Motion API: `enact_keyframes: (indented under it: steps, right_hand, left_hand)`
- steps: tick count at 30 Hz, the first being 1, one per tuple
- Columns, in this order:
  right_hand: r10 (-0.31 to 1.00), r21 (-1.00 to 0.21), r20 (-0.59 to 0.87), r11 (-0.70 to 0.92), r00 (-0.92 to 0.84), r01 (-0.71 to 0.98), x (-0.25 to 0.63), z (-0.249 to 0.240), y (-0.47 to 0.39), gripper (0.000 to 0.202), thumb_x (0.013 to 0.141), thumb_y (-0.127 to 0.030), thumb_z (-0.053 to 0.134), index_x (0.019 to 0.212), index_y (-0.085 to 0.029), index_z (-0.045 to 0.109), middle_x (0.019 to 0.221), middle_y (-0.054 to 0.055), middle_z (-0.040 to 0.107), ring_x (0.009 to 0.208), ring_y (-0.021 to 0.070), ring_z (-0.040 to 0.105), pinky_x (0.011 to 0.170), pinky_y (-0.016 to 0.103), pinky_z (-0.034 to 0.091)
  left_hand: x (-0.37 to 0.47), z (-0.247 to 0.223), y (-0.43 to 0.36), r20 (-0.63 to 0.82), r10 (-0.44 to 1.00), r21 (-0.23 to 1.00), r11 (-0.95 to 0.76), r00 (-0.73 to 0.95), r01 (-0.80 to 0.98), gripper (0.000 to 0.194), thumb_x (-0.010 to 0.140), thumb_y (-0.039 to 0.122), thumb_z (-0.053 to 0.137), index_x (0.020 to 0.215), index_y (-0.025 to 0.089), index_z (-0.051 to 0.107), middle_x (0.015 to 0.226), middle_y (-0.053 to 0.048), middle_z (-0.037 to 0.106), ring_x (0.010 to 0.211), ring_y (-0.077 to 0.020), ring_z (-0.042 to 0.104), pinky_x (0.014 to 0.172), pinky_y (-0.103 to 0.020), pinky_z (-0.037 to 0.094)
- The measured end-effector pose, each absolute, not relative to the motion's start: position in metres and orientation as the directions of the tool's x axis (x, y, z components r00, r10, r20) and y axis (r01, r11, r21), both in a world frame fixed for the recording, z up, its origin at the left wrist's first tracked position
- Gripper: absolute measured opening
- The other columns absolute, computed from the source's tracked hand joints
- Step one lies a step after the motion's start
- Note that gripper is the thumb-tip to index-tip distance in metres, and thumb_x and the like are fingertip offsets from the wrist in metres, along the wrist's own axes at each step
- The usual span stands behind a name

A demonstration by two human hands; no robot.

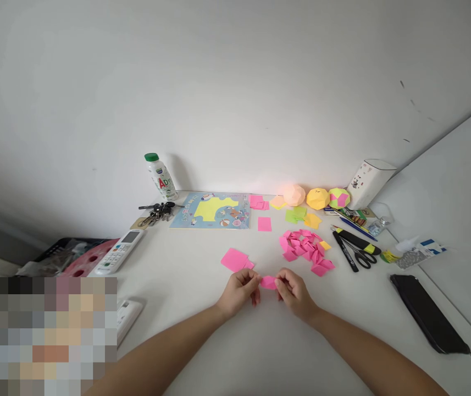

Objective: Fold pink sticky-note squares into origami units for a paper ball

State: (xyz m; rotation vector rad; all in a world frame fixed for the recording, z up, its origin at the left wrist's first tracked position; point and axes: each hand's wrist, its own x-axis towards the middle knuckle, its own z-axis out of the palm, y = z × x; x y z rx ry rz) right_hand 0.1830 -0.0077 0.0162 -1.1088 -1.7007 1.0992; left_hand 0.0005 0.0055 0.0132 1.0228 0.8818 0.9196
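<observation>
The left hand [238, 291] and right hand [295, 293] pinch opposite ends of a small folded pink paper piece [269, 282], fingertips close together. Taking the pile of folded pink units [306, 247] as landmark, the held piece is in front of it and to its left; flat pink sheets [236, 260] lie left of it, and scissors [361, 257] to its right. Uneven pinching could skew a crease, and pulling both ends apart could tear the thin paper. A forearm sweeping the worktop [202, 258] could scatter the loose sheets.
</observation>
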Motion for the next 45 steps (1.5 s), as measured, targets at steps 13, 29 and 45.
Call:
enact_keyframes:
  steps: [13, 29, 45]
  right_hand:
    - [0.669, -0.487, 0.640, 0.733, -0.377, 0.474, 0.182, 0.007, -0.013, 0.023, 0.083, -0.007, 0.041, 0.091, -0.022, 0.056, 0.093, 0.009, 0.055, 0.083, 0.0179, 0.058, 0.070, 0.030, 0.052]
    - [0.690, -0.607, 0.558, 0.719, -0.461, 0.339, 0.183, 0.011, -0.010, 0.046, 0.082, -0.013, 0.045, 0.127, -0.020, 0.044, 0.108, 0.012, 0.057, 0.080, 0.0181, 0.060, 0.059, 0.026, 0.054]
    - [0.740, -0.651, 0.494, 0.663, -0.457, 0.370, 0.184, 0.005, -0.009, 0.035, 0.088, -0.022, 0.046, 0.123, -0.020, 0.049, 0.102, 0.011, 0.062, 0.064, 0.0132, 0.059, 0.052, 0.023, 0.051]
  left_hand:
    - [0.000, 0.018, 0.003, -0.121, 0.841, 0.971, 0.211, 0.527, -0.114, 0.037, 0.080, 0.048, 0.052, 0.081, 0.012, 0.059, 0.063, -0.004, 0.061, 0.058, -0.0139, 0.058, 0.052, -0.024, 0.045]
    - [-0.001, 0.013, 0.009, -0.107, 0.845, 0.936, 0.263, 0.523, -0.234, 0.035, 0.079, 0.048, 0.054, 0.072, 0.013, 0.054, 0.062, -0.004, 0.063, 0.052, -0.0136, 0.061, 0.045, -0.022, 0.045]
    - [-0.001, 0.014, 0.010, -0.134, 0.861, 0.936, 0.273, 0.490, -0.223, 0.041, 0.080, 0.054, 0.049, 0.070, 0.014, 0.051, 0.058, -0.003, 0.061, 0.047, -0.0127, 0.058, 0.044, -0.023, 0.045]
